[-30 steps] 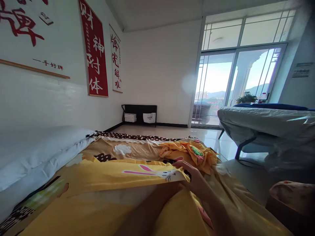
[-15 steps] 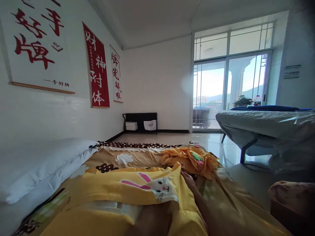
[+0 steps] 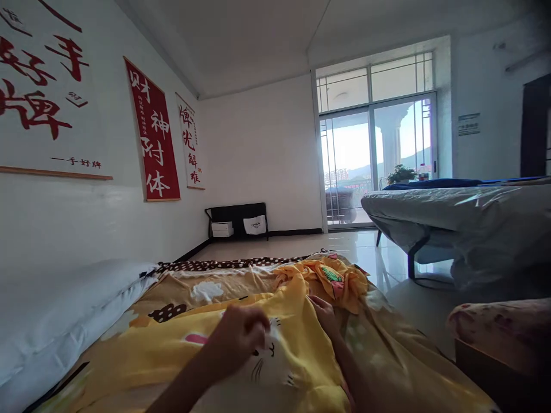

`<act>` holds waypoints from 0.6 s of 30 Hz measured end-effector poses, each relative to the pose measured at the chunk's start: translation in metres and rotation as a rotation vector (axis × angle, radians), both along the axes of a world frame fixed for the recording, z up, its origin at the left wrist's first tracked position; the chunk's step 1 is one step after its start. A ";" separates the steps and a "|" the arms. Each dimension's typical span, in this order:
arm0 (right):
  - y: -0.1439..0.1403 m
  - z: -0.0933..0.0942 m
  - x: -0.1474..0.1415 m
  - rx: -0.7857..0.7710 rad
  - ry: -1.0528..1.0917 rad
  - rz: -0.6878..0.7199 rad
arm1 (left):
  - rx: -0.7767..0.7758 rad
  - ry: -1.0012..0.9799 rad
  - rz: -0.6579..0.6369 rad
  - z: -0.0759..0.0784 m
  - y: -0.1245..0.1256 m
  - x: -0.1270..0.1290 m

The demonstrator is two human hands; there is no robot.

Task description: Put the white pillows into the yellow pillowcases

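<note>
A yellow pillowcase (image 3: 297,327) with a white rabbit face and pink ears lies spread in front of me on the bed. At its far right corner my right hand (image 3: 323,314) is closed on the edge of the cloth, its fingertips partly hidden by the fabric. My left hand (image 3: 243,332), a little blurred, hovers over the rabbit print with loosely bent fingers and nothing visible in them. It hides part of the rabbit's face and ears. A crumpled orange cloth (image 3: 318,275) with a green and pink print lies just beyond the right hand.
A patterned bed sheet (image 3: 206,289) lies beneath. White pillows (image 3: 77,298) stand along the left wall. To the right are a plastic-covered table (image 3: 430,212) and a box with a floral cloth (image 3: 499,321). A low black rack (image 3: 236,215) stands at the far wall.
My left hand has come up from the lower edge into view over the rabbit print. The right hand stays at the pillowcase corner. The view has turned slightly right.
</note>
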State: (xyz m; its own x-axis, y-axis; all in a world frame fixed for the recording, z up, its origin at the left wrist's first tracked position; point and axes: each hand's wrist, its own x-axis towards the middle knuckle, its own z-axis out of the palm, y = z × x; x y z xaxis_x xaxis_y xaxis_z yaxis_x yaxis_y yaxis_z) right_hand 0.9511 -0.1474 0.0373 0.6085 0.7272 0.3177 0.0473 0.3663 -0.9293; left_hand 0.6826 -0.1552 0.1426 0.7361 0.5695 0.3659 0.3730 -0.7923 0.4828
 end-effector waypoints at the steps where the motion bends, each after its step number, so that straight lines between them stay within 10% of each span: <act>1: -0.003 0.006 -0.003 0.009 -0.006 -0.002 | 0.063 -0.018 0.085 0.010 0.008 0.011; 8: -0.031 0.041 -0.017 0.060 -0.038 0.009 | 0.056 0.042 0.066 0.010 0.078 0.080; 18: -0.035 0.039 -0.010 0.117 0.041 0.048 | -0.044 -0.096 -0.033 0.010 0.086 0.065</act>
State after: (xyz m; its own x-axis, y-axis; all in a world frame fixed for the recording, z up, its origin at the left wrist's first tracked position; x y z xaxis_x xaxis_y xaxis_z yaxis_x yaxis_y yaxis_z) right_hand 0.9410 -0.1825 0.0765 0.5880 0.7152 0.3777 -0.0098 0.4732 -0.8809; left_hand 0.7475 -0.0697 0.1527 0.7176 0.5624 0.4108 0.2974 -0.7808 0.5494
